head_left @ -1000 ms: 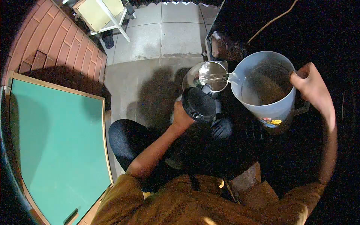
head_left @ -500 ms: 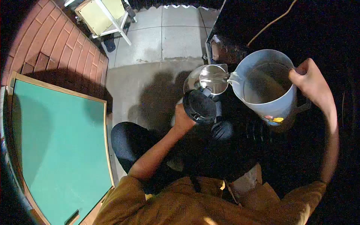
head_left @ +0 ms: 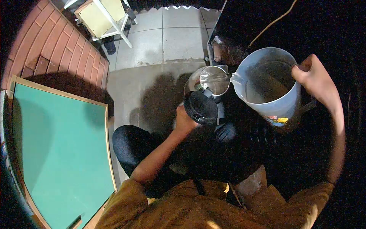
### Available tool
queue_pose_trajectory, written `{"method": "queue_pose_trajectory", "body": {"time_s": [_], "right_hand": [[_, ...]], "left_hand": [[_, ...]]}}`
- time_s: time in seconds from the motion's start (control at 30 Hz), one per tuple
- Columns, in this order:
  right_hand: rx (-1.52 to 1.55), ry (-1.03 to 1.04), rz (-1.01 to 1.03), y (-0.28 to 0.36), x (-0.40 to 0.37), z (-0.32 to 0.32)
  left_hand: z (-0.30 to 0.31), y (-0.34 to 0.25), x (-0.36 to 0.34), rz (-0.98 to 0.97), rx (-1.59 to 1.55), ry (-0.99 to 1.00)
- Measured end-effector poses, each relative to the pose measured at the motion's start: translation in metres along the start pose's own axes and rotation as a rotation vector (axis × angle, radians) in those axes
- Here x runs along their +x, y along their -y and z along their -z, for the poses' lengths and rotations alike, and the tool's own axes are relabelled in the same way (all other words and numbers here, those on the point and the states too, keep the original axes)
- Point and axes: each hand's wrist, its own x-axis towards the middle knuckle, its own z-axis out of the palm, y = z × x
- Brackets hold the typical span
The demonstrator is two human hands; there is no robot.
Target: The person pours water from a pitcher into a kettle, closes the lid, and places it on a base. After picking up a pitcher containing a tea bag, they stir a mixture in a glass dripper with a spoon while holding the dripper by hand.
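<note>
My right hand (head_left: 318, 82) grips a large translucent plastic jug (head_left: 263, 107) at its rim and handle side; the jug is tilted to the left. Colourful flowers are printed on its wall. From its spout, water (head_left: 229, 77) runs into the mouth of a shiny metal kettle (head_left: 193, 82). The kettle's black lid (head_left: 200, 107) stands open towards me. Below that lid, my left hand (head_left: 185, 120) is closed at the kettle's handle, its fingers partly hidden by the lid.
On the left a green board (head_left: 63, 149) with a wooden frame leans by a brick wall (head_left: 57, 42). A white-framed chair (head_left: 103, 19) stands on the tiled floor (head_left: 146, 44) ahead. A cord (head_left: 272, 24) hangs over the dark area at right. Cardboard (head_left: 267, 196) lies near my body.
The jug's far rim has risen slightly in view. Water keeps running into the kettle, in a thinner-looking stream. Both hands keep their grips.
</note>
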Motion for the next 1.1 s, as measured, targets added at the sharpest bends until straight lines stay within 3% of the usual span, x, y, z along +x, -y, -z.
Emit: {"method": "queue_pose_trajectory", "body": {"time_s": [0.2, 0.47, 0.5, 0.57, 0.77, 1.0, 1.1], "right_hand": [[0.019, 0.005, -0.023, 0.008, -0.003, 0.004], [-0.042, -0.01, -0.016, 0.018, -0.007, 0.014], [-0.042, -0.01, -0.017, 0.018, -0.007, 0.014], [0.003, -0.036, 0.016, 0.018, -0.007, 0.014], [-0.003, -0.054, 0.045, 0.018, -0.008, 0.016], [0.007, -0.037, 0.027, 0.02, -0.009, 0.02], [-0.069, 0.002, 0.008, 0.022, -0.008, 0.023]], "left_hand": [[0.001, -0.002, -0.001, -0.022, -0.103, -0.013], [-0.003, 0.023, -0.009, -0.215, 0.258, 0.038], [-0.004, 0.02, -0.007, -0.215, 0.257, 0.039], [-0.006, 0.014, -0.005, -0.074, -0.044, -0.047], [-0.001, 0.008, 0.001, -0.189, 0.159, 0.014], [0.001, 0.001, 0.002, -0.116, 0.069, -0.009], [-0.001, 0.005, 0.001, -0.151, 0.167, 0.002]]}}
